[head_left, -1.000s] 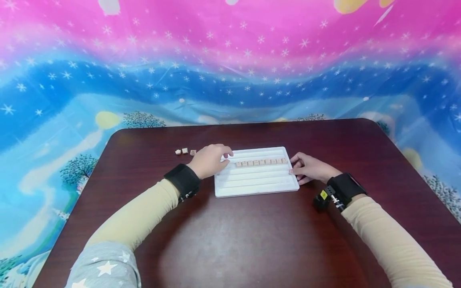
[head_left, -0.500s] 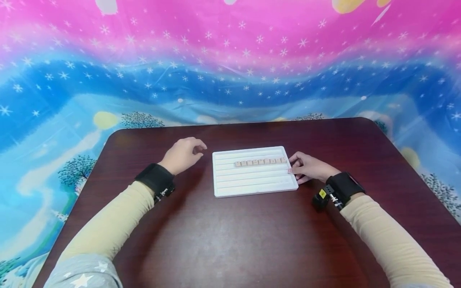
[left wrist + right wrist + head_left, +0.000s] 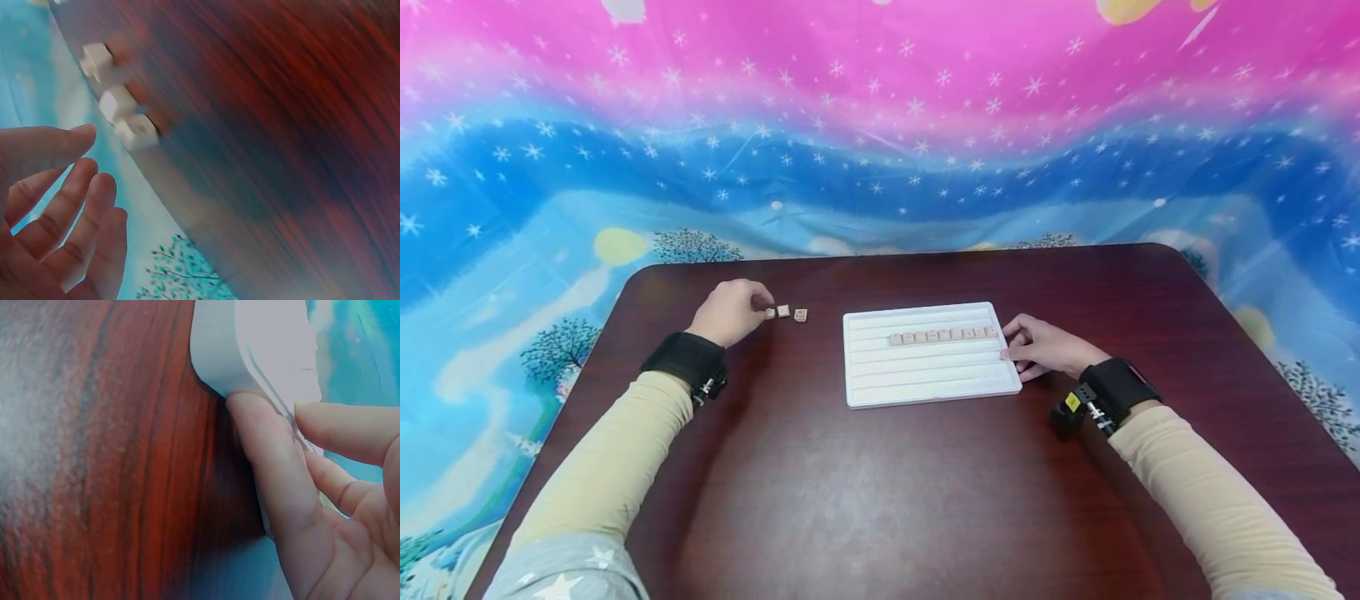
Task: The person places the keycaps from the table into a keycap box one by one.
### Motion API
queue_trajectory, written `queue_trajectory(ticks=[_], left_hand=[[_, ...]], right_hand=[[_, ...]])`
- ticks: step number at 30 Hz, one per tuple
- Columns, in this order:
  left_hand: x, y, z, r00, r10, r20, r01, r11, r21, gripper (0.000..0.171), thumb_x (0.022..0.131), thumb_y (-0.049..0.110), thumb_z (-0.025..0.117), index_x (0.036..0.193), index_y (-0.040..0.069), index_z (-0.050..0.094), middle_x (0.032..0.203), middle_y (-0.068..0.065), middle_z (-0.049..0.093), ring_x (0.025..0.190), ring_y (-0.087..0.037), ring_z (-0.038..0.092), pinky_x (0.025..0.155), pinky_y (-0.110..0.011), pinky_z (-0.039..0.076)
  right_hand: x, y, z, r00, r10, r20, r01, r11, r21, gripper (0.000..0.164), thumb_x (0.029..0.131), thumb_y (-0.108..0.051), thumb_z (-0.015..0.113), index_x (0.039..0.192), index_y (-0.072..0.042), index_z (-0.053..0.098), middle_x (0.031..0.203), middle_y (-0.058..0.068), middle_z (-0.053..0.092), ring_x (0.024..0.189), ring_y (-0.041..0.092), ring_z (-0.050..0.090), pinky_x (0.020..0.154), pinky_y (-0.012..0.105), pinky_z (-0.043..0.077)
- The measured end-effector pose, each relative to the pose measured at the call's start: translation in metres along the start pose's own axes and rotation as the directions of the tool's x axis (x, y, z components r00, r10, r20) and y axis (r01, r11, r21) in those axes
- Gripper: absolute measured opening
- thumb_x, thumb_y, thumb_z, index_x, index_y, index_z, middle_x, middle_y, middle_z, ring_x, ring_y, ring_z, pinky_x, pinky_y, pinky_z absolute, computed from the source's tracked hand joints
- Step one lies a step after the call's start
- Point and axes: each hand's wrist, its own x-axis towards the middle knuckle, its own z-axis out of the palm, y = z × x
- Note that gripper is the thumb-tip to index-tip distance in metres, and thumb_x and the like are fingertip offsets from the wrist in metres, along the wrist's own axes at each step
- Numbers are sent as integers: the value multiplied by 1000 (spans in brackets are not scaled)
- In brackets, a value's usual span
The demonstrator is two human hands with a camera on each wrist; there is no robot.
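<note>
In the head view, a white ridged tray (image 3: 932, 375) lies on the table with a row of several small beige keycaps (image 3: 943, 335) along one ridge. My right hand (image 3: 1048, 346) holds the tray's right edge; in the right wrist view the thumb (image 3: 269, 444) lies against its side wall and a finger meets the rim. At the far left, my left hand (image 3: 730, 312) is beside three loose keycaps (image 3: 784, 311). The left wrist view shows its fingers loosely bent and apart from those keycaps (image 3: 139, 132), with nothing between them.
A dark reddish-brown table (image 3: 880, 492) carries everything. Behind its far edge hangs a pink and blue patterned cloth (image 3: 880, 167). Black bands with small cameras (image 3: 1067, 412) sit on both wrists.
My left hand has moved from the tray's left side leftward to the loose keycaps. The right hand stays at the tray's right edge, and the keycap row looks the same.
</note>
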Motion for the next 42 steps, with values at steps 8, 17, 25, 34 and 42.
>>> queue_trajectory(ticks=[8, 17, 25, 34, 42], left_hand=[[7, -7, 5, 998, -35, 48, 34, 999, 12, 20, 93, 0, 67, 112, -2, 73, 111, -23, 70, 103, -38, 64, 87, -56, 51], [11, -9, 13, 995, -78, 69, 75, 997, 36, 16, 94, 4, 69, 109, -1, 73, 105, -20, 71, 96, -35, 64, 84, -53, 51], [13, -5, 17, 996, -66, 55, 64, 997, 43, 17, 95, 2, 67, 111, -2, 69, 101, -19, 69, 91, -34, 63, 83, -52, 51], [13, -1, 15, 998, -47, 38, 46, 999, 28, 10, 94, 3, 68, 102, 0, 74, 97, -17, 69, 84, -32, 60, 79, -48, 49], [9, 4, 12, 996, -57, 63, 57, 998, -4, 19, 94, -1, 61, 106, -4, 76, 101, -19, 69, 77, -28, 54, 72, -42, 44]], right_hand=[[2, 2, -1, 1000, 12, -5, -12, 1000, 15, 45, 103, -5, 61, 137, 9, 35, 103, 18, 53, 80, 23, 57, 70, 35, 60], [5, 0, 0, 1000, 25, 3, -25, 999, 22, 47, 103, -6, 62, 138, 9, 34, 105, 19, 52, 80, 23, 57, 69, 34, 60], [4, -1, -1, 1000, 21, -3, -21, 1000, 22, 47, 103, -5, 62, 138, 8, 34, 105, 19, 53, 80, 23, 57, 68, 33, 60], [5, 3, -2, 1000, 8, 0, -8, 1000, 21, 46, 103, -5, 60, 139, 9, 34, 104, 19, 53, 80, 23, 57, 68, 34, 60], [3, 4, -3, 1000, 1, 0, -1, 1000, 19, 46, 104, -5, 60, 138, 9, 34, 104, 19, 53, 80, 23, 56, 69, 35, 60]])
